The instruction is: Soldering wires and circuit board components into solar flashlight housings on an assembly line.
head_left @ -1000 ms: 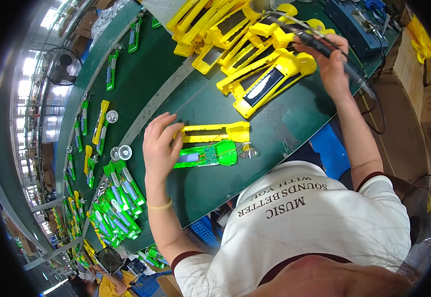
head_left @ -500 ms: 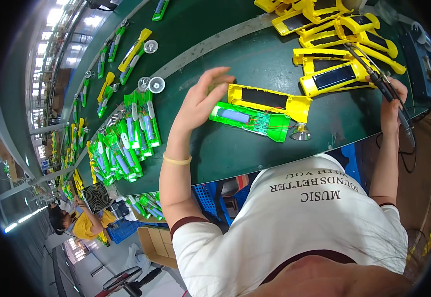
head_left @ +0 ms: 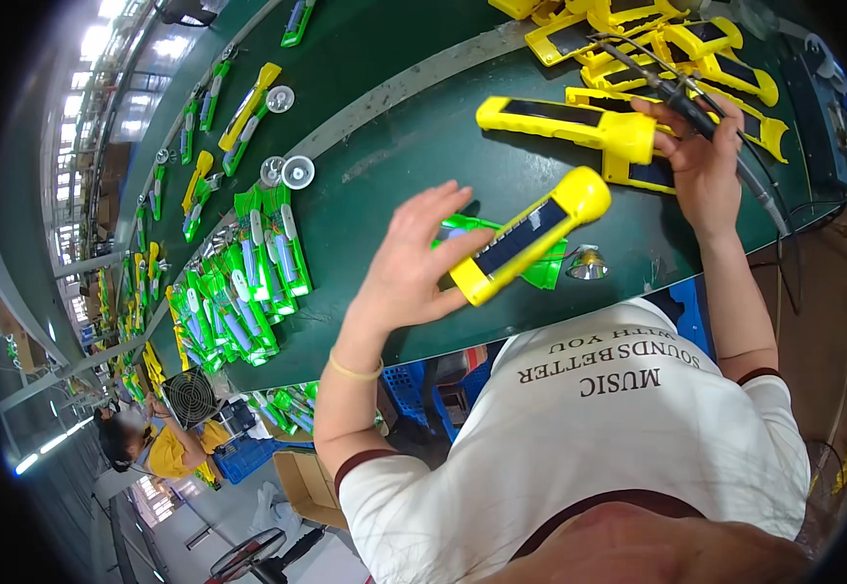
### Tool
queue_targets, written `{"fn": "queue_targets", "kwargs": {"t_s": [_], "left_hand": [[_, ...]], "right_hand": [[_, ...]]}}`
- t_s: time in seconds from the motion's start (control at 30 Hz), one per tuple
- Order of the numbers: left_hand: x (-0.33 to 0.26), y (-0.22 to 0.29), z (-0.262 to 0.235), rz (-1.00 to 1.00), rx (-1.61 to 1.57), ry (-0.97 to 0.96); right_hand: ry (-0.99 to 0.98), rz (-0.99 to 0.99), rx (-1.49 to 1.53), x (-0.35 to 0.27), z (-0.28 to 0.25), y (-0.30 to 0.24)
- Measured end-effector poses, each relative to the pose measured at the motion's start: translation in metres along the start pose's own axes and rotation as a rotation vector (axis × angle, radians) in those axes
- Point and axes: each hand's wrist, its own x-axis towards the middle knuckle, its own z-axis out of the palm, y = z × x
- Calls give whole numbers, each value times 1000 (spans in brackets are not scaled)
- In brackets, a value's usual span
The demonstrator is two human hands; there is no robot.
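Note:
My left hand is closed on the near end of a yellow casing with a dark solar panel face up. The casing slants over a green housing, hiding much of it. A shiny reflector sits at the housing's right end. My right hand holds a soldering iron with a dark handle and cable. Its fingers also reach the wide end of a second yellow casing, which lies in front of the pile; whether they grip it, I cannot tell.
Several yellow casings are heaped at the far right. On the left stand stacked green housings and two loose reflectors. More parts lie beyond a grey strip. A person in yellow works at the far left.
My left hand has come down and closed on a yellow casing, now panel up over the green housing. My right hand has moved left with the iron, and a second casing has shifted left from the pile.

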Motion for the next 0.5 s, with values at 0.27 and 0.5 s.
{"fn": "queue_targets", "kwargs": {"t_s": [0.27,0.5], "left_hand": [[8,-10,13,163,40,-12],[19,-91,-46,-270,-24,262]], "right_hand": [[-119,-27,-149,-8,-4,16],[89,-92,-66,-4,-17,12]]}}
